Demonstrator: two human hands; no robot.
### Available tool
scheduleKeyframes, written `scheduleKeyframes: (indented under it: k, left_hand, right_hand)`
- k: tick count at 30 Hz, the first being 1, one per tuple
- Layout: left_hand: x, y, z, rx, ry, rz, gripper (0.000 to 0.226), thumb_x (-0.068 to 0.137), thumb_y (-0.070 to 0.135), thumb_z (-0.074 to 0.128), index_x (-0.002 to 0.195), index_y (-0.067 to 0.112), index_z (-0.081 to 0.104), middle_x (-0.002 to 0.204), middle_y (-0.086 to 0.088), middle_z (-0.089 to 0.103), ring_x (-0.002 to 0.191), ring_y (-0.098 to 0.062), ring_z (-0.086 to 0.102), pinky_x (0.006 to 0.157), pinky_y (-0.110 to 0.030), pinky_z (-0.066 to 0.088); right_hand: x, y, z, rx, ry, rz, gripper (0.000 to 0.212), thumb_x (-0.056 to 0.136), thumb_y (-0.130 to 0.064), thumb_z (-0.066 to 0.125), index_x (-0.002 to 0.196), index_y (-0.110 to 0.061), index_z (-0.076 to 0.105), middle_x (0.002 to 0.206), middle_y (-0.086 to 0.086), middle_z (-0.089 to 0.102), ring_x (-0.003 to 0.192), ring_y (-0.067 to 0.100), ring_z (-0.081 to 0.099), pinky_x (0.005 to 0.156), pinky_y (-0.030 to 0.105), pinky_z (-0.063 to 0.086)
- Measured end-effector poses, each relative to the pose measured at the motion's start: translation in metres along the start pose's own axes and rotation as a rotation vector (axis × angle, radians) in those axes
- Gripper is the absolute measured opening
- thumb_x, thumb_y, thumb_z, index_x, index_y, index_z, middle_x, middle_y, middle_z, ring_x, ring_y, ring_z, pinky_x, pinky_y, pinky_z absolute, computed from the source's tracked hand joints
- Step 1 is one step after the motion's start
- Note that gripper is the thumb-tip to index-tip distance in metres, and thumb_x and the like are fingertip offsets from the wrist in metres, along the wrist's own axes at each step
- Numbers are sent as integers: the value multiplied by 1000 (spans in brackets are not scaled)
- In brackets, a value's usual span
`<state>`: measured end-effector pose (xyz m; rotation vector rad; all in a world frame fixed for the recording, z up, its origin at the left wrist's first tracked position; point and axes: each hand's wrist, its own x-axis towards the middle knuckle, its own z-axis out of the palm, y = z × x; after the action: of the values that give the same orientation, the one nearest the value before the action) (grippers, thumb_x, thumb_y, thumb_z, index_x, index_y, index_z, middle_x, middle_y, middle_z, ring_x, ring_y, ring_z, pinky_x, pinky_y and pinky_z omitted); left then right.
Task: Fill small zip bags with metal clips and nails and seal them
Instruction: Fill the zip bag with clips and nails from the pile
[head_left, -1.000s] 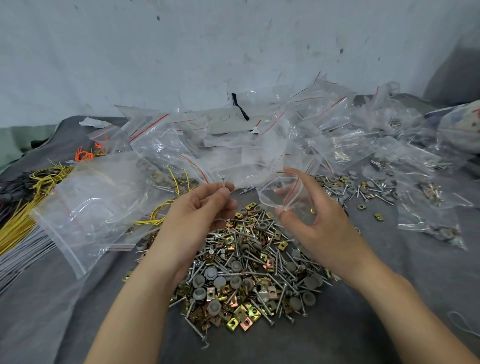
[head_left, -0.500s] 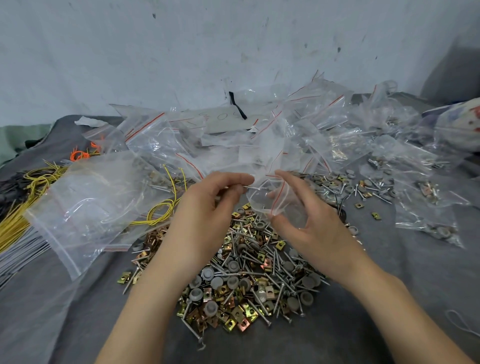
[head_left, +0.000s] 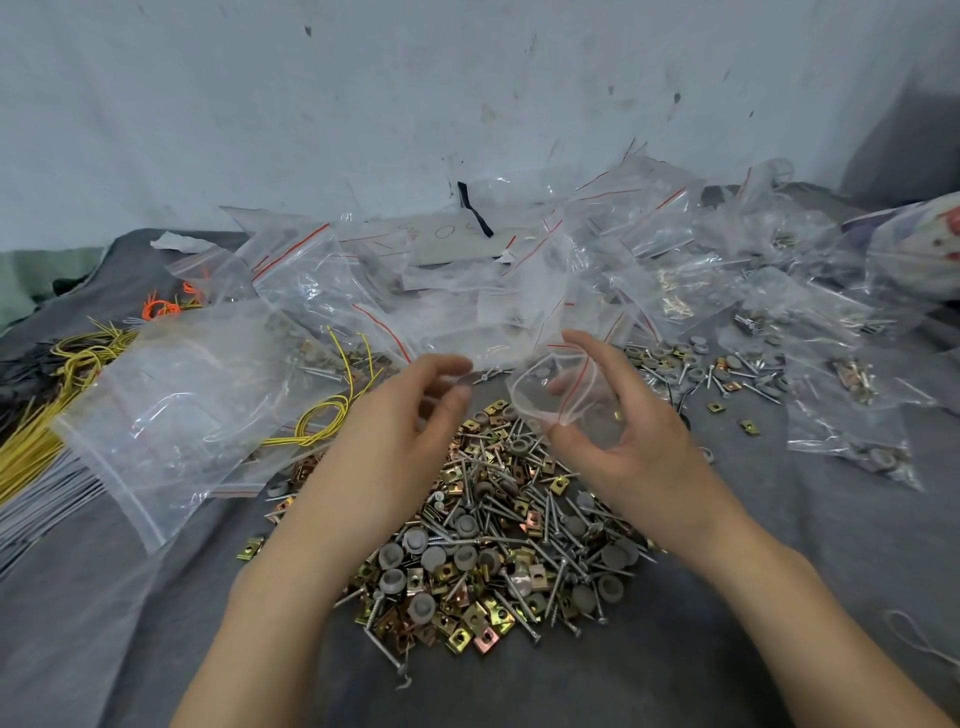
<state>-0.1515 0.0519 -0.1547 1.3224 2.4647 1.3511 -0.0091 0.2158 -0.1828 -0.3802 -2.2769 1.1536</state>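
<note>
Right grip (head_left: 634, 441) holds bag (head_left: 540, 397), left grip (head_left: 395, 447) nail (head_left: 482, 375), card (head_left: 447, 239) scrawl illegible

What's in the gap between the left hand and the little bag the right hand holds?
Head view: one nail, pinched by the left hand, points across the gap toward the small zip bag; the loose pile of clips and nails lies beneath.

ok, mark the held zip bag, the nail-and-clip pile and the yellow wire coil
zip bag (head_left: 532, 402), head view, clear film left of red line
nail-and-clip pile (head_left: 488, 545), head view, heap centre
yellow wire coil (head_left: 310, 422), head view, looped strands
</note>
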Motion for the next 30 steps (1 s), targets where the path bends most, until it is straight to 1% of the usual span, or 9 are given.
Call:
scheduleKeyframes:
  k: [2,7,11,14,19,22,24,26,30]
  left_hand:
    - [-5,-5,1,197,-105,0,22,99,34,53,120,35,61,95,23,62,86,8,59,70,-7,42]
    - [-14,-10,4,451,-247,-10,29,99,42,49,124,31,60,113,10,61,109,-11,55,95,-32,45]
    - [-14,-12,5,435,-256,-40,23,98,42,52,114,31,64,106,12,60,104,-9,54,93,-30,44]
    - [-13,-12,5,402,-256,-42,18,97,41,55,107,30,65,100,14,60,96,-6,55,89,-29,46]
    - [-9,-11,3,132,-189,-95,10,95,39,59,90,31,65,81,11,65,74,1,58,66,-14,45]
    - [-5,-10,2,-132,-82,-157,11,95,34,61,90,26,68,72,4,66,61,1,55,56,-15,43]
    - [-3,-7,0,-410,-48,-250,11,97,26,60,94,20,69,74,3,70,64,-2,59,57,-15,43]
    - [-1,-6,-1,-619,-48,-324,12,98,21,58,98,17,69,81,1,72,73,-8,64,67,-22,47]
    - [-1,-5,-3,-768,-69,-366,15,98,13,55,103,15,69,88,1,74,79,-10,67,72,-25,51]
  right_hand:
    - [-1,-1,-1,33,29,-3,65,83,-48,64,140,-57,35,128,-21,60,123,1,54,104,40,47]
    - [-1,-3,-2,53,96,-3,65,78,-58,62,137,-63,35,129,-22,59,126,0,51,106,38,45]
    - [1,-2,-4,76,95,-15,66,78,-57,63,138,-60,36,133,-19,58,129,3,51,110,36,42]
    - [2,-2,-5,99,107,-28,64,79,-55,63,137,-58,39,121,-23,63,118,-2,57,101,29,44]
    - [2,0,-7,123,121,-36,63,80,-50,64,139,-51,42,114,-28,65,111,-4,60,94,29,47]
    - [2,0,-7,123,130,-34,63,78,-52,62,137,-51,42,112,-27,64,110,-2,61,92,30,49]
    - [2,0,-7,117,133,-35,63,77,-53,62,137,-53,42,113,-27,64,110,-2,60,90,30,48]
    - [3,0,-7,110,134,-32,62,78,-54,61,136,-54,41,114,-27,63,112,-1,59,91,30,48]
    - [2,0,-8,101,130,-35,62,77,-57,60,136,-56,40,116,-29,62,113,-6,57,88,17,44]
